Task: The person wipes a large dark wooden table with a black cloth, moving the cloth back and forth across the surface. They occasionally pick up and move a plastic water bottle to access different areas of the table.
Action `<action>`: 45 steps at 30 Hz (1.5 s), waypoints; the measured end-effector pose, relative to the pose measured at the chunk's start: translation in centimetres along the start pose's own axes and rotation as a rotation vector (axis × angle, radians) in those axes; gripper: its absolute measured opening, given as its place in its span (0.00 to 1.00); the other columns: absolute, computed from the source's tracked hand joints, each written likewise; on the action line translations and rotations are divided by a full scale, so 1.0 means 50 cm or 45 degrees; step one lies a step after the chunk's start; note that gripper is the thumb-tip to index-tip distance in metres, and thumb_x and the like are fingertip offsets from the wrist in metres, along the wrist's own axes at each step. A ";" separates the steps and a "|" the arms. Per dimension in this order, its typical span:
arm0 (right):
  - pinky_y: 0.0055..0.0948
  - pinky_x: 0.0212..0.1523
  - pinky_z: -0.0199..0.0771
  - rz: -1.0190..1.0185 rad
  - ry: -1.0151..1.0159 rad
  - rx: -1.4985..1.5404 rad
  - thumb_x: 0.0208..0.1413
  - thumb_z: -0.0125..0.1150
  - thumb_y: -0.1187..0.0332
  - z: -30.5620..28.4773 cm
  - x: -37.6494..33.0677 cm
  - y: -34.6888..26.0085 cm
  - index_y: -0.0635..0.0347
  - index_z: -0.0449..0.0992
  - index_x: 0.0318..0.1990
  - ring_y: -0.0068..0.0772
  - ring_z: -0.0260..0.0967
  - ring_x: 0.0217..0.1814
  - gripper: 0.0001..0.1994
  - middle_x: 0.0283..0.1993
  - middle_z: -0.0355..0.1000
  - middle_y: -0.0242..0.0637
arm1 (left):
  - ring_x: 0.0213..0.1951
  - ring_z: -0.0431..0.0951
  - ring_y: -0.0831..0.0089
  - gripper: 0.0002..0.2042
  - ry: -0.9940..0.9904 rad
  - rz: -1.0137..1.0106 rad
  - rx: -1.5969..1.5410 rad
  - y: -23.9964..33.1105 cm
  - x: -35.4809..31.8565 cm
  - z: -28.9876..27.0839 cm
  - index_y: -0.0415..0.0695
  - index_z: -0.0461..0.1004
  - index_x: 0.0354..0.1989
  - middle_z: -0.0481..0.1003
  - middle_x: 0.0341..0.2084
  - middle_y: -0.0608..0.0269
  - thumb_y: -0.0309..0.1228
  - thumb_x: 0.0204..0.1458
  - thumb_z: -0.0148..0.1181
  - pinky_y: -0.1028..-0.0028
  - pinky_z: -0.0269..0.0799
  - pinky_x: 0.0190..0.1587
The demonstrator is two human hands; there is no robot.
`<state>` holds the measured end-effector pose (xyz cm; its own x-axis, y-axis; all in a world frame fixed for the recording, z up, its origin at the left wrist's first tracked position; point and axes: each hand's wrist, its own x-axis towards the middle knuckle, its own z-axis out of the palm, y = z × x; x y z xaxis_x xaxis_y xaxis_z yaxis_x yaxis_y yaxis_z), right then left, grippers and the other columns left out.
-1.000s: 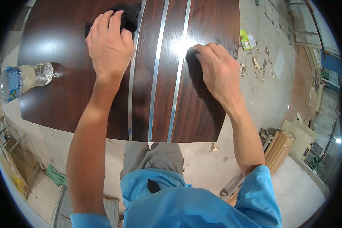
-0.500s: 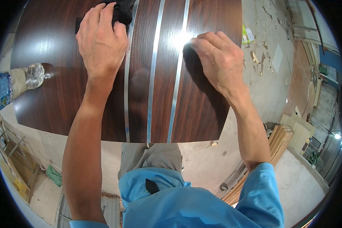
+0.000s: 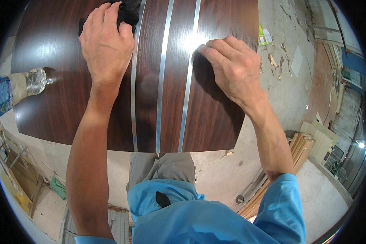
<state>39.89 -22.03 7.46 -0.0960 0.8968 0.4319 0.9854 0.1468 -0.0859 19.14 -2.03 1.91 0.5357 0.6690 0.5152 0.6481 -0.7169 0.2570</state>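
Observation:
A dark brown wood-grain panel (image 3: 65, 110) lies before me, with three silvery strips (image 3: 160, 81) running along its length. At the far left of the strips, my left hand (image 3: 107, 44) grips a bunched black cloth (image 3: 128, 14) that rests on the panel. My right hand (image 3: 234, 61) is closed above the right part of the panel, thumb and fingers pinched together at the rightmost strip. Whatever its fingers may hold is hidden or too small to make out. Bright glare covers the strip beside those fingertips.
A clear plastic bottle (image 3: 22, 87) lies at the panel's left edge. Scraps (image 3: 273, 61) litter the floor to the right, near a green and white packet (image 3: 265, 37). Wooden boards (image 3: 301, 148) are stacked at the right, and a green cloth-like item (image 3: 57, 188) lies lower left.
Both hands have shifted only slightly; the left, with the black cloth, is a little further left. The right hand has moved slightly down along the rightmost strip.

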 end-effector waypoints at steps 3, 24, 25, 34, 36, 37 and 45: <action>0.31 0.35 0.76 0.009 0.054 0.050 0.48 0.64 0.77 0.006 -0.003 0.000 0.56 0.84 0.35 0.30 0.73 0.35 0.07 0.34 0.77 0.27 | 0.65 0.73 0.53 0.22 0.008 -0.006 0.023 0.002 0.000 -0.001 0.44 0.76 0.63 0.76 0.62 0.55 0.34 0.61 0.53 0.51 0.64 0.69; 0.31 0.34 0.74 0.028 0.169 -0.035 0.50 0.65 0.75 0.024 -0.014 -0.013 0.56 0.84 0.35 0.29 0.72 0.33 0.06 0.34 0.78 0.27 | 0.63 0.74 0.51 0.21 0.015 0.005 0.006 0.008 0.004 -0.005 0.42 0.75 0.62 0.76 0.61 0.53 0.33 0.61 0.54 0.52 0.65 0.69; 0.31 0.34 0.74 0.062 0.149 -0.030 0.50 0.65 0.75 0.023 -0.015 -0.015 0.56 0.84 0.35 0.29 0.72 0.33 0.06 0.34 0.78 0.27 | 0.63 0.74 0.51 0.21 0.023 0.013 0.007 0.008 0.004 -0.005 0.42 0.75 0.62 0.76 0.61 0.53 0.33 0.61 0.54 0.53 0.65 0.69; 0.33 0.33 0.73 0.120 0.197 -0.027 0.50 0.67 0.74 0.039 0.005 0.012 0.57 0.84 0.35 0.30 0.72 0.33 0.05 0.34 0.78 0.27 | 0.64 0.74 0.52 0.21 0.013 0.001 0.004 0.004 0.002 -0.002 0.43 0.75 0.63 0.76 0.61 0.53 0.33 0.61 0.54 0.52 0.65 0.69; 0.33 0.33 0.73 0.106 0.194 -0.046 0.50 0.67 0.74 0.037 0.004 0.010 0.57 0.84 0.35 0.30 0.72 0.33 0.05 0.34 0.78 0.28 | 0.64 0.74 0.51 0.22 0.012 0.004 0.023 0.003 0.002 -0.002 0.43 0.75 0.63 0.76 0.61 0.53 0.33 0.61 0.54 0.52 0.66 0.68; 0.33 0.32 0.73 0.104 0.186 -0.045 0.50 0.67 0.74 0.036 0.003 0.006 0.57 0.84 0.35 0.30 0.72 0.33 0.05 0.34 0.78 0.28 | 0.64 0.74 0.51 0.22 0.010 0.011 0.035 0.002 0.002 -0.002 0.43 0.75 0.63 0.76 0.61 0.53 0.33 0.61 0.54 0.51 0.66 0.68; 0.32 0.33 0.72 0.142 0.194 -0.002 0.50 0.66 0.75 0.033 -0.014 -0.021 0.57 0.84 0.35 0.31 0.73 0.33 0.05 0.33 0.78 0.28 | 0.64 0.74 0.50 0.22 0.006 0.008 0.003 0.001 0.003 -0.002 0.43 0.75 0.63 0.76 0.62 0.52 0.33 0.61 0.54 0.51 0.66 0.68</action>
<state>38.71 -22.10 5.77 0.0358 0.8341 0.5505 0.9890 0.0495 -0.1393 19.20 -1.99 2.06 0.5370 0.6636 0.5209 0.6460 -0.7206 0.2520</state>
